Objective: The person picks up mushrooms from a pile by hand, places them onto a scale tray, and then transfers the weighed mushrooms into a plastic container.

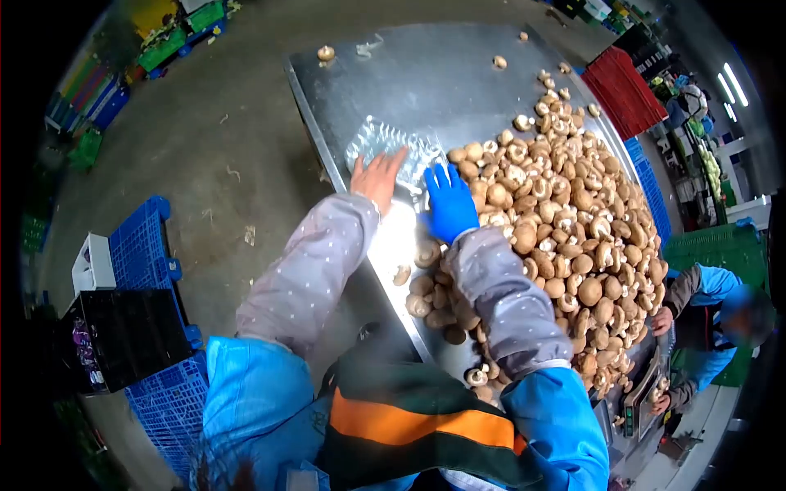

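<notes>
The left hand lay flat, unclenched, on one clear tray. The gloved right hand, fingers extended, touched its 4 o'clock edge. One mushroom pile lay at 3 o'clock.

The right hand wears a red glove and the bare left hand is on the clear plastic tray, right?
No, the head view shows the right hand gloved in blue, not red. The bare left hand is indeed on the clear plastic tray, beside the mushrooms.
</notes>
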Demonstrator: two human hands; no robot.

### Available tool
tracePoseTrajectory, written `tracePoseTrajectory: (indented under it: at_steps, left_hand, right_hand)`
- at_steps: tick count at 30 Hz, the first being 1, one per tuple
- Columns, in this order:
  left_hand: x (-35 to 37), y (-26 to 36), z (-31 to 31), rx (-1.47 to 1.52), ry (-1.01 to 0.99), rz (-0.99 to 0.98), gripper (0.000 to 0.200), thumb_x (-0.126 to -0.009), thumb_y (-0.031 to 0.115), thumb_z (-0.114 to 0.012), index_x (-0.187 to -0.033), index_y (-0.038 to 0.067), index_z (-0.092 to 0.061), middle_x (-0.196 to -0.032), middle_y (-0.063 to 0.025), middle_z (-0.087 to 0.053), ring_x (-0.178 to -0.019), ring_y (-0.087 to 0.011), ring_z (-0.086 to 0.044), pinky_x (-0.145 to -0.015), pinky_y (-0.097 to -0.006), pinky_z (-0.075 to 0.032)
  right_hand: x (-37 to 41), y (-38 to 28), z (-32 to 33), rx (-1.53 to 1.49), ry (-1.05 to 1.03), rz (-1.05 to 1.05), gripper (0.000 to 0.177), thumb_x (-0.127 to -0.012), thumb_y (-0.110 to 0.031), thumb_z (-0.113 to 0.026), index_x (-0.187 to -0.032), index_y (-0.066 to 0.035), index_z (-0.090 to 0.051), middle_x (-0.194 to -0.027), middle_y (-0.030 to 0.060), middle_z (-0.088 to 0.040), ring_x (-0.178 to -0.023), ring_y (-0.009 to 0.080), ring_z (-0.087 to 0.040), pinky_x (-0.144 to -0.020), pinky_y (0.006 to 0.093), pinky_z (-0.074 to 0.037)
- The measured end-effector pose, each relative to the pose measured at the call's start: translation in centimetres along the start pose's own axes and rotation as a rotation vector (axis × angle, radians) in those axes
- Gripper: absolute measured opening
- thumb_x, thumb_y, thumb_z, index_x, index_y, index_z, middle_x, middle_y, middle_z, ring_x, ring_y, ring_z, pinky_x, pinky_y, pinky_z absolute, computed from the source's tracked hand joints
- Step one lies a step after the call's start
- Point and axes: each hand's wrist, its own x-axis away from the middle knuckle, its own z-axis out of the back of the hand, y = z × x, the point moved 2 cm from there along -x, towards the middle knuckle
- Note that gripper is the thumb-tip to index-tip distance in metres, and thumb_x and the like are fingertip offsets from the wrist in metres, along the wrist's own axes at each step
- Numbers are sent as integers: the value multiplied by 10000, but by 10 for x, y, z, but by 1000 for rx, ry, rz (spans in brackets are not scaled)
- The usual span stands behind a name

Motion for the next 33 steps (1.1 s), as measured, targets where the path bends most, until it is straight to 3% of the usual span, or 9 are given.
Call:
tracePoseTrajectory:
  at_steps: [2, 5, 9, 13, 16, 20, 23, 28, 33]
  left_hand:
    - [-12, -2, 7, -97, -276, 51, 1019, -708, 14, -697, -1509, 225, -104, -1397, -164, -442, -1352, -297, -359, -1115, -542, -226]
    - [-17, -16, -13, -159, -30, -93, 1008, -713, 51, -730, -1504, 245, -136, -1365, -142, -481, -1321, -272, -409, -1105, -514, -264]
    - [-25, -9, -2, -165, -20, -217, 774, -679, 167, -796, -1361, 198, -433, -1272, -113, -552, -1231, -273, -488, -1047, -488, -343]
    - [-25, -24, -4, 316, 168, -145, 446, -693, 215, -802, -1038, 95, -545, -980, -159, -630, -929, -373, -597, -814, -409, -471]
    - [-29, -32, -12, 417, 150, -55, 477, -691, 331, -807, -995, 86, -532, -907, -169, -630, -882, -367, -603, -754, -414, -471]
    - [-36, -34, -18, 400, 132, -43, 485, -702, 377, -791, -992, 87, -532, -889, -171, -635, -849, -377, -606, -739, -415, -469]
    - [-32, -33, -18, 388, 143, -55, 481, -698, 361, -795, -987, 79, -533, -920, -168, -638, -866, -379, -605, -751, -421, -469]
    - [-41, -44, -13, 602, 40, 113, 328, -801, 249, -746, -1026, 100, -560, -957, -148, -653, -910, -311, -639, -793, -370, -488]
    - [-79, -77, 7, 506, 398, 261, 245, -905, 314, -585, -1053, 123, -620, -876, -145, -667, -856, -268, -643, -819, -380, -450]
  right_hand:
    - [2, 7, -6, -125, -88, 42, 911, -687, -492, -736, -1409, -68, -377, -1469, 232, -310, -1366, 437, -260, -1087, 531, -260]
    - [4, -7, 15, -22, -165, 43, 1055, -596, -636, -746, -1418, -82, -385, -1480, 252, -284, -1395, 435, -201, -1120, 558, -175]
    - [-3, -2, -2, 20, 3, -21, 547, -806, -177, -599, -1334, -90, -482, -1397, 154, -438, -1301, 326, -391, -1073, 515, -279]
    - [19, -27, 59, -304, 267, 63, 520, -818, -186, -634, -1303, -67, -489, -1340, 158, -493, -1259, 389, -422, -1098, 506, -263]
    - [89, -77, 51, -253, -204, -5, 314, -738, -117, -638, -1039, -39, -600, -1212, 199, -507, -1222, 404, -432, -1036, 544, -319]
    - [147, -104, -16, -200, -199, 64, 480, -771, -97, -581, -1250, -91, -543, -1432, 205, -370, -1318, 386, -360, -1070, 544, -273]
    - [125, -74, -15, -278, -143, -17, 448, -762, -143, -618, -1207, -182, -583, -1412, 159, -416, -1324, 362, -362, -1100, 564, -199]
    - [56, -36, -25, 349, -88, 115, 288, -792, -191, -602, -1070, -131, -644, -1343, 157, -486, -1286, 439, -372, -1053, 579, -265]
    - [21, 13, 15, 151, 132, -16, 515, -657, -190, -711, -1158, -138, -605, -1296, 128, -497, -1266, 397, -377, -1029, 495, -296]
